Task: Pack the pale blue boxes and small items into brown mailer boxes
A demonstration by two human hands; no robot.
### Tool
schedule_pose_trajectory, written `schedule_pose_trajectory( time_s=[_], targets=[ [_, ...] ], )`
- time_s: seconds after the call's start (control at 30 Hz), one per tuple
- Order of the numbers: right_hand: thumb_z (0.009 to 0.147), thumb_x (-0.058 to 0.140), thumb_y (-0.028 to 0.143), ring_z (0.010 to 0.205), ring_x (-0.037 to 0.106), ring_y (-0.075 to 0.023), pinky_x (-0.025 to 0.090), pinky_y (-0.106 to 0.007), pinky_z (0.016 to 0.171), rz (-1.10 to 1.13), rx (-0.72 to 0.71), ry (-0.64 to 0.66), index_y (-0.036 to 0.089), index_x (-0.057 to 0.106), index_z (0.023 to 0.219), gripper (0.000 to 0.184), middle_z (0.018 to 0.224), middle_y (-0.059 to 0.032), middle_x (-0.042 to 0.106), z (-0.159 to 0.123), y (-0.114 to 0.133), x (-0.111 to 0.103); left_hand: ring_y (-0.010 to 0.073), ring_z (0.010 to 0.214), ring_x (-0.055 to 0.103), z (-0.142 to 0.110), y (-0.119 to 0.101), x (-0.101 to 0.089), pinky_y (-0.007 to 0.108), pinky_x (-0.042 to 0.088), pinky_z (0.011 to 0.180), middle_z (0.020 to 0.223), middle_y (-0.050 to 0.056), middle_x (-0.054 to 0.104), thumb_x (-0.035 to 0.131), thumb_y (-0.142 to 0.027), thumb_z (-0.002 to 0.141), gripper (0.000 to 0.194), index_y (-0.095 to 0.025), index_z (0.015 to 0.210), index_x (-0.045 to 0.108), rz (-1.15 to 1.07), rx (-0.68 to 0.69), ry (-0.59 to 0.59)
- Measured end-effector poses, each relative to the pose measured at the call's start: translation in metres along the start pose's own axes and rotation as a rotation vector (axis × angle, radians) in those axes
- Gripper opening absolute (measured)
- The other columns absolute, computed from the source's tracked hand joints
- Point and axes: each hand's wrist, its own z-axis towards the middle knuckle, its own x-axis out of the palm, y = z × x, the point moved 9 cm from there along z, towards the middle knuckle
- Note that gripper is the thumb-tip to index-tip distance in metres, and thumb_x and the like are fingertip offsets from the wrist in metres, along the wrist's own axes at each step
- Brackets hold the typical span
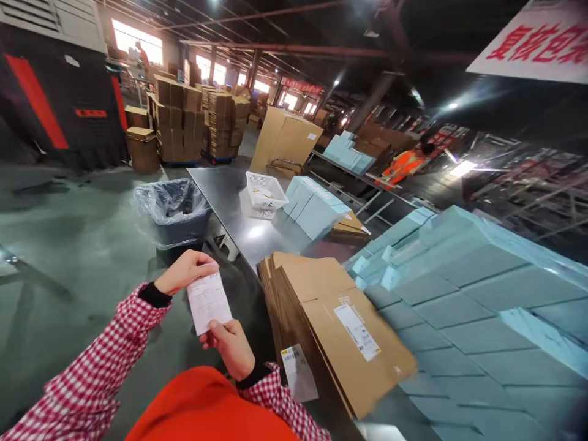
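Note:
Between my two hands is a white paper slip with small print on it. My left hand pinches its top edge between thumb and fingers. At the lower right corner, my right hand grips it the same way. The slip is held up in front of my body, beside the table. Just right of my hands lies a stack of flattened cardboard boxes, with a printed white label on the top one. A second labelled sheet hangs at the near side of the stack.
A lined bin stands left of the metal table. On the table are a white basket and pale blue boxes. A tall pile of pale blue boxes rises at right. A person in orange is farther back.

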Motion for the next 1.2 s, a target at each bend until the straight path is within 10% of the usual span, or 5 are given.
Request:
schedule_pose_trajectory(
  time_s=[0.5,0.77,1.03,1.2],
  targets=[
    [0.062,0.076,0.064,0.048,0.058,-0.0125,0.041,-0.024,0.049,-0.009,-0.001,-0.049,0.008,0.069,0.076,0.058,0.058,-0.0039,0.063,0.208,0.047,-0.016,0.0141,0.051,0.054,0.206,0.016,-0.081,0.023,0.038,0.046,0.059,0.004,0.067,0.081,-0.038,0.059,0.029,-0.013,0.070,0.071,-0.068,-0.023,-0.042],
    [0.056,0.084,0.057,0.049,0.061,-0.0119,0.043,-0.022,0.048,0.145,0.029,-0.149,0.005,0.071,0.083,0.060,0.063,-0.0055,0.066,0.305,0.110,-0.055,0.0112,0.069,0.055,0.324,0.006,-0.165,0.023,0.048,0.069,0.076,-0.004,0.060,0.073,-0.062,0.063,0.047,-0.023,0.086,0.060,-0.399,0.070,-0.416],
    [0.060,0.081,0.057,0.052,0.062,-0.0106,0.044,-0.020,0.050,0.258,-0.123,-0.392,0.008,0.070,0.092,0.060,0.070,-0.0058,0.070,0.367,0.165,-0.124,0.0220,0.080,0.066,0.393,0.055,-0.053,0.034,0.054,0.075,0.091,0.008,0.073,0.080,-0.052,0.066,0.047,-0.014,0.093,0.069,-0.316,-0.147,0.124],
    [0.056,0.080,0.062,0.053,0.062,-0.0118,0.044,-0.022,0.049,0.293,-0.213,-0.613,0.010,0.064,0.077,0.058,0.070,-0.0038,0.067,0.407,0.198,-0.165,0.0202,0.071,0.066,0.475,0.050,-0.023,0.032,0.054,0.072,0.079,0.004,0.073,0.081,-0.055,0.063,0.043,-0.017,0.079,0.068,-0.268,-0.155,0.283]
  ],
)
